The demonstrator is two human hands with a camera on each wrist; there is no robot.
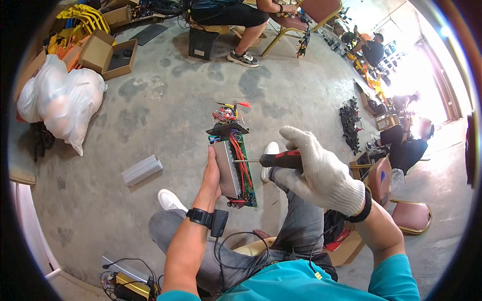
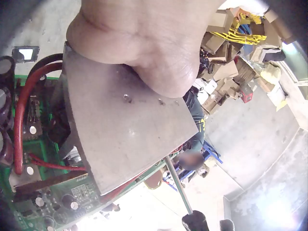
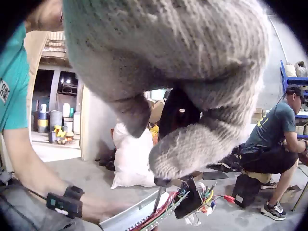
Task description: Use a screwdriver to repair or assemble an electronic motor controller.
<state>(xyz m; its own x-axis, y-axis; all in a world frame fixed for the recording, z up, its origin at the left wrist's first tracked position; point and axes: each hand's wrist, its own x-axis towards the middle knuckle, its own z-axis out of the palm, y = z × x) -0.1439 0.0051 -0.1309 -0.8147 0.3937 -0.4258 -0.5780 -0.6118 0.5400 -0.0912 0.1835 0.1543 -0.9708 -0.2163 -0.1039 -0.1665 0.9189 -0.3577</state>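
My bare left hand [image 1: 212, 176] grips a green circuit board [image 1: 249, 190] by the flat grey metal plate [image 1: 226, 170] along its side. Red wires [image 1: 240, 155] run down the board, and a black end panel [image 1: 228, 129] with loose coloured wires sits at its far end. In my right hand [image 1: 324, 173], in a white knitted glove, is a screwdriver [image 1: 281, 159] with a black and red handle. Its shaft points left, the tip at the plate's wire-side edge. The left wrist view shows the shaft [image 2: 178, 185] beside the plate's edge; the glove [image 3: 183, 57] hides part of the handle in the right wrist view.
A finned aluminium piece [image 1: 142, 170] lies on the concrete floor to the left. Beyond it are a white plastic bag [image 1: 63, 103] and an open cardboard box [image 1: 108, 52]. A seated person [image 1: 231, 20] is ahead; a chair [image 1: 411, 216] stands at right.
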